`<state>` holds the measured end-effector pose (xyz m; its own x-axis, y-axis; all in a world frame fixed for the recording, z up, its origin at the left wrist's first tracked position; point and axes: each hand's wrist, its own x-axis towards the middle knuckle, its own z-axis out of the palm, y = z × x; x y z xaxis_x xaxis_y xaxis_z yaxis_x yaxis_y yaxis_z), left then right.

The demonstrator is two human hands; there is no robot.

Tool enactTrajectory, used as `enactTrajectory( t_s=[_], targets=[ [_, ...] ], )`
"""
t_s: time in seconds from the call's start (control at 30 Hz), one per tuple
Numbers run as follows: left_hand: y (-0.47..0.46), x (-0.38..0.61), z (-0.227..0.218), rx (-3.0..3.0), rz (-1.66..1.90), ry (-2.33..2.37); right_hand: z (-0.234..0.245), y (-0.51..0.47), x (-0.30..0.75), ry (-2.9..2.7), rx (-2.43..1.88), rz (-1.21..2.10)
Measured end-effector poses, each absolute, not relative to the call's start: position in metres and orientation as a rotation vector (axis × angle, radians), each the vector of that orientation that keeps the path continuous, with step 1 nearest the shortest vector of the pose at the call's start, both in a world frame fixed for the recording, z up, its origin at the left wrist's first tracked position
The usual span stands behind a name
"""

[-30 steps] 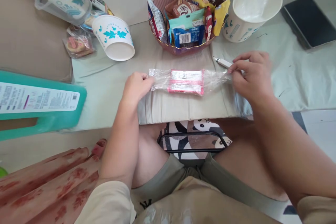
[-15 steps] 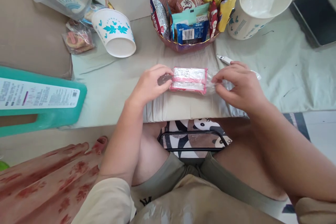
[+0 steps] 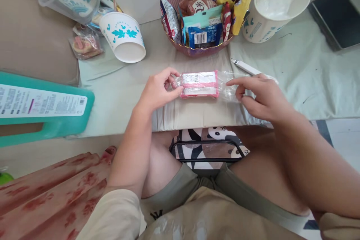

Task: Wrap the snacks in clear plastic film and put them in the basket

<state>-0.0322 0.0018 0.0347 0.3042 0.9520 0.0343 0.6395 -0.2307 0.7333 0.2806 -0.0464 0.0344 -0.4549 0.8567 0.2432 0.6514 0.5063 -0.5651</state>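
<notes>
Packet point(image 3: 199, 83) lies on the bench point(image 3: 197, 114), the left hand point(image 3: 159, 88) clamped on one end, seemingly steadying it. The right hand point(image 3: 263, 95) touches the clear wrap point(image 3: 223, 92) opposite; whether that grip pinches, I cannot tell.

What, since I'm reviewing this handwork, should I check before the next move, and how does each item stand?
1. Left hand at the packet's left end: ok.
2. Firm grip by the right hand: cannot tell; its index finger is extended over the clear wrapper.
3. Wrapper snug at the packet's right end: not ok, it spreads loosely beyond.
4. Slim white tool well away from the right hand: not ok, it lies close behind.
5. Snack bowl clear of both hands: ok.
</notes>
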Motion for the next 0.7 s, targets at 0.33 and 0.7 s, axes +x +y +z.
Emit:
enactTrajectory(
  t_s=[0.33,0.7],
  targets=[
    [-0.029,-0.039,0.072,2.094,0.337,1.256,0.040,-0.047,0.270,-2.397,-1.273,0.499],
    [-0.037,-0.036,0.077,1.823,-0.256,1.291,0.036,-0.062,0.269,-2.564,-1.291,0.840]
  ],
)
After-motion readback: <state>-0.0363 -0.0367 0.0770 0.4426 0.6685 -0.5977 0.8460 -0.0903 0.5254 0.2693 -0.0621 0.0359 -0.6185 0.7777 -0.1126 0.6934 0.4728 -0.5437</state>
